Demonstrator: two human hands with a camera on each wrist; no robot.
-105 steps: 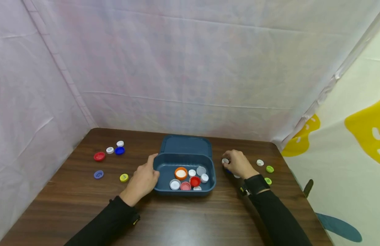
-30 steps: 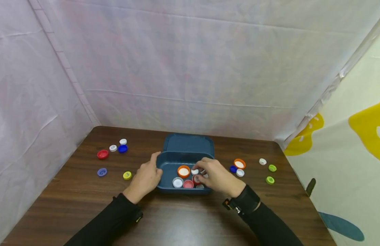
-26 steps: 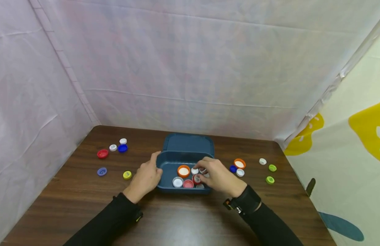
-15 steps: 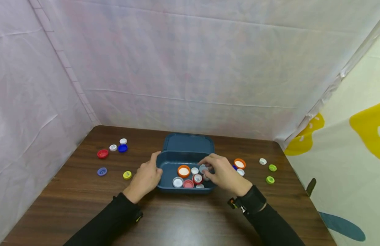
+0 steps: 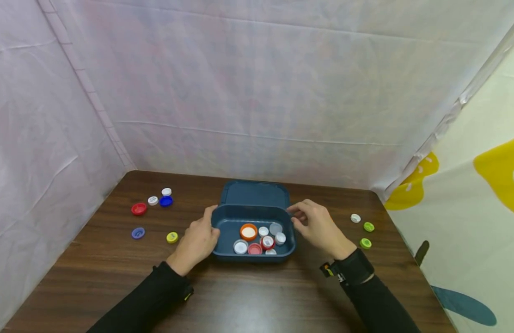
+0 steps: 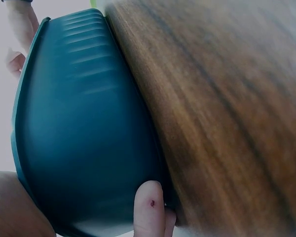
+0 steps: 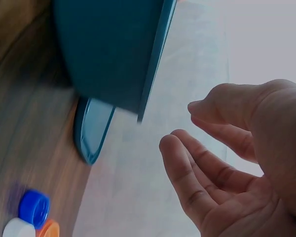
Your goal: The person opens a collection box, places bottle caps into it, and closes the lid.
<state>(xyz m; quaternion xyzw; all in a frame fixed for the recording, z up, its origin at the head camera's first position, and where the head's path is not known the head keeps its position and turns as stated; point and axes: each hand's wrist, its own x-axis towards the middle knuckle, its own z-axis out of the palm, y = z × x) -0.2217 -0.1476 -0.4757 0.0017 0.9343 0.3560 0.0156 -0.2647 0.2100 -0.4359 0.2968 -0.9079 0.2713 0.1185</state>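
Observation:
A dark blue plastic box (image 5: 253, 259) stands in the middle of the table, holding several bottle caps. Among them are an orange cap (image 5: 248, 232), a pink cap (image 5: 254, 249), and a red cap with a white cap (image 5: 267, 242) in it. My left hand (image 5: 194, 243) holds the box by its left end, its fingers along the wall (image 6: 84, 128). Just off the right rim hovers my right hand (image 5: 321, 230), fingers loosely bent and apart from the thumb. The right wrist view shows nothing between its fingertips (image 7: 171, 143).
A flat blue lid (image 5: 254, 193) lies behind the box. To the left are a red cap (image 5: 139, 209), a yellow cap (image 5: 172, 237) and several others. White and green caps (image 5: 365, 243) lie right. A blue cap (image 7: 33, 207) with white and orange ones is hidden behind my right hand in the head view.
My right hand has carried a white cap from the right into the box and released it in the red cap, then drawn back right past the rim. My left hand keeps its hold.

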